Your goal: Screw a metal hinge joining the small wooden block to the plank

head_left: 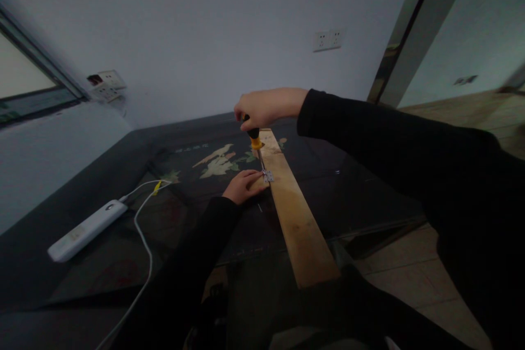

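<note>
My right hand (264, 108) is closed around the top of a screwdriver (256, 143) with a black and yellow handle. The screwdriver leans slightly, its shaft pointing down to a small metal hinge (268, 175). That hinge lies across the left edge of a long wooden board (301, 224). Beside the board, my left hand (243, 186) grips a short wooden piece (259, 182), with fingertips touching the hinge's left side. The fingers partly cover this piece. Whether a screw sits under the screwdriver tip is too small to tell.
The dark table (353, 191) has a bird-and-flower picture (217, 163) on its top. A white power bank (88, 229) with a white cable (148, 251) lies at left. The board's near end overhangs the table's front edge. A wall (213, 38) stands behind.
</note>
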A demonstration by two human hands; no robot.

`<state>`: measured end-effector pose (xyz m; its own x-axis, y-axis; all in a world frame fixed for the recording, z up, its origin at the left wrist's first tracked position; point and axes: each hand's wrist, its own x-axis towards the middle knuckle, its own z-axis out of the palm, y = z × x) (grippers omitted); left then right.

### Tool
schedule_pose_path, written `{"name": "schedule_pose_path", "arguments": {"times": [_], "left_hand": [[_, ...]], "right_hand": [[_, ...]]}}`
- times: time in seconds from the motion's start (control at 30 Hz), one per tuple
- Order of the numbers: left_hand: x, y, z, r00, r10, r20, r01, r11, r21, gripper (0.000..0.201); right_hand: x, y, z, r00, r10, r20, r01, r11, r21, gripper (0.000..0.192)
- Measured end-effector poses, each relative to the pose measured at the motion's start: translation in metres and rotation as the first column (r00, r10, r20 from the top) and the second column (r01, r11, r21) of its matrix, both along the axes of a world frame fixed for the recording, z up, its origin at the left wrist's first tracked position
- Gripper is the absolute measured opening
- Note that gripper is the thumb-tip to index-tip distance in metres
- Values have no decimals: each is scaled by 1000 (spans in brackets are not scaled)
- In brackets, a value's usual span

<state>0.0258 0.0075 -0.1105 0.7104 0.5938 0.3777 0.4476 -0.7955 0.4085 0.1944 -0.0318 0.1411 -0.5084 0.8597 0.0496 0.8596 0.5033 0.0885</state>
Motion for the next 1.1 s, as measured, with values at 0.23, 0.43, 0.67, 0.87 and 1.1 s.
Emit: {"name": "schedule_pose_path", "arguments": {"times": [0.23, 0.43, 0.67, 0.87, 1.1], "left_hand": [[1, 1, 0, 1000, -12, -18, 12, 1000, 10, 47], [3, 0, 1, 1000, -9, -6, 9, 1000, 8, 47], [1, -2, 3, 1000, -11, -17, 11, 1000, 8, 48], [2, -1, 4, 1000, -14, -29, 14, 1000, 8, 47], [4, -2, 4, 1000, 4, 1, -4, 1000, 4, 49]], "right_hand": [[-4, -8, 1, 999, 45, -2, -45, 990, 130, 35], [-8, -10, -12, 998, -63, -13, 64, 942, 330, 52], [-4, -13, 10, 999, 43, 19, -43, 998, 55, 41], [-12, -15, -1, 999, 5, 39, -14, 971, 238, 37], [-10, -10, -11, 1000, -9, 9, 5, 946, 323, 51]]}}
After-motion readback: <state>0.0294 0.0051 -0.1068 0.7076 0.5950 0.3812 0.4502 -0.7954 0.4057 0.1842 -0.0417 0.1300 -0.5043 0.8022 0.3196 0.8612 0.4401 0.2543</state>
